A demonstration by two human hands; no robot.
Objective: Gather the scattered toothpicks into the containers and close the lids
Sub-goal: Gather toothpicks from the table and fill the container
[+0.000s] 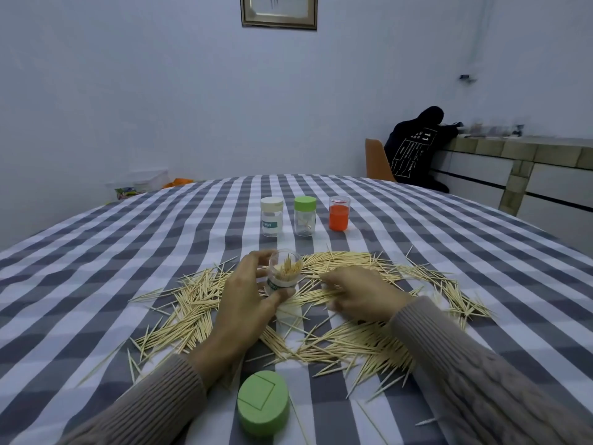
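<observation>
My left hand (245,293) grips an open clear container (284,274) that stands upright amid the pile, partly filled with toothpicks. My right hand (356,293) rests on the scattered toothpicks (337,345) just right of it, fingers curled over some; whether it holds any I cannot tell. A loose green lid (263,404) lies near the front edge. Farther back stand three containers: one with a white lid (271,216), one with a green lid (305,216) and an orange one (339,213).
The round table carries a grey and white checked cloth (128,252). Toothpicks spread in a wide ring around both hands. A person in dark clothes (414,149) sits on an orange chair at a counter at the back right.
</observation>
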